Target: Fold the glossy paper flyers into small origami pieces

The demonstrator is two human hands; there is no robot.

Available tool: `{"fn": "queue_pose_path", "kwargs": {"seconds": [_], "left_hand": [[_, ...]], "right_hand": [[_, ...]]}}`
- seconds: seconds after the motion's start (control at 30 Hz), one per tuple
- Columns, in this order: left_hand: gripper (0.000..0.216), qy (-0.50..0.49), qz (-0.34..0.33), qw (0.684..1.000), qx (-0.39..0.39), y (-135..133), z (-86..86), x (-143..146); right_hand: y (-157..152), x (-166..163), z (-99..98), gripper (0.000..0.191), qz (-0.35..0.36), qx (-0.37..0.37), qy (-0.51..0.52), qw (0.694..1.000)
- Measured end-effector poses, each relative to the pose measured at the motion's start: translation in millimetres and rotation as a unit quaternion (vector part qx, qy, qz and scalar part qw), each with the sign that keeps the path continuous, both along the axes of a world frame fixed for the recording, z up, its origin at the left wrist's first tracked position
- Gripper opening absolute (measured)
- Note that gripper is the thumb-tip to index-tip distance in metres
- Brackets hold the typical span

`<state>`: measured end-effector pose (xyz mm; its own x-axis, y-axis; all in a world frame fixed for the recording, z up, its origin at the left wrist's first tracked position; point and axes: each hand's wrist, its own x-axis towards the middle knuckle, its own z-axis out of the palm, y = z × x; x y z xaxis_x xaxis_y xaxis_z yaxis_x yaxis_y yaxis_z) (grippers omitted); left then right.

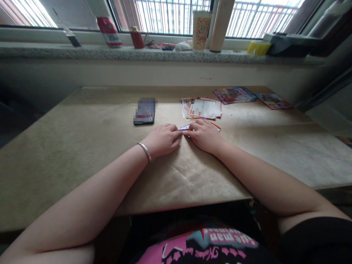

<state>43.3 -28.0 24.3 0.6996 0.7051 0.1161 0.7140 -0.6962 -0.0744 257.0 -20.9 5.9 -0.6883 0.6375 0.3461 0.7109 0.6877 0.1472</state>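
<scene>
Both hands pinch folded paper, near-right of phone.
L hand & R hand: fingers curled, tips gripping paper. Risk (est.): uneven tip pressure could skew crease or slide paper.

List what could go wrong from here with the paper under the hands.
The small folded colourful paper is mostly hidden under the left hand and right hand, so a crease might go crooked unseen.
The loose stack of printed leaflets lies just behind the hands; a push forward could scatter it.
</scene>
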Motion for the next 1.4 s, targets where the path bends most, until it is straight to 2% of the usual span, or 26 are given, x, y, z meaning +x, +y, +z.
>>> {"fn": "queue_pose_path", "kwargs": {"seconds": [0.33,0.47,0.6,0.83,1.07,1.23,1.4], "left_hand": [[0.033,-0.007,-0.019,1.0,0.024,2.3,-1.4,-4.5],[0.031,-0.011,-0.051,0.998,0.035,3.2,-0.4,-5.7],[0.03,-0.062,-0.08,0.994,0.036,5.6,-6.1,-8.2],[0.028,-0.128,-0.092,0.987,-0.043,11.5,-13.1,-11.1],[0.026,-0.126,-0.081,0.988,-0.037,12.1,-15.4,-11.0],[0.025,-0.109,-0.076,0.991,-0.034,11.0,-12.5,-10.8],[0.027,-0.108,-0.077,0.991,-0.032,10.8,-10.3,-9.9]], "right_hand": [[3.5,10.7,3.2,0.026,0.01,-0.005,0.014,1.0],[5.7,13.6,2.1,0.027,0.029,0.009,0.01,0.999],[11.3,14.5,-1.1,0.026,0.043,0.006,0.02,0.999],[13.5,14.1,-7.2,0.026,0.068,-0.029,0.06,0.995],[6.5,6.3,0.5,0.028,0.012,-0.05,0.052,0.997],[6.7,13.0,6.5,0.026,-0.042,-0.091,0.057,0.993],[5.6,20.1,9.6,0.028,-0.082,-0.092,0.036,0.992]]}}
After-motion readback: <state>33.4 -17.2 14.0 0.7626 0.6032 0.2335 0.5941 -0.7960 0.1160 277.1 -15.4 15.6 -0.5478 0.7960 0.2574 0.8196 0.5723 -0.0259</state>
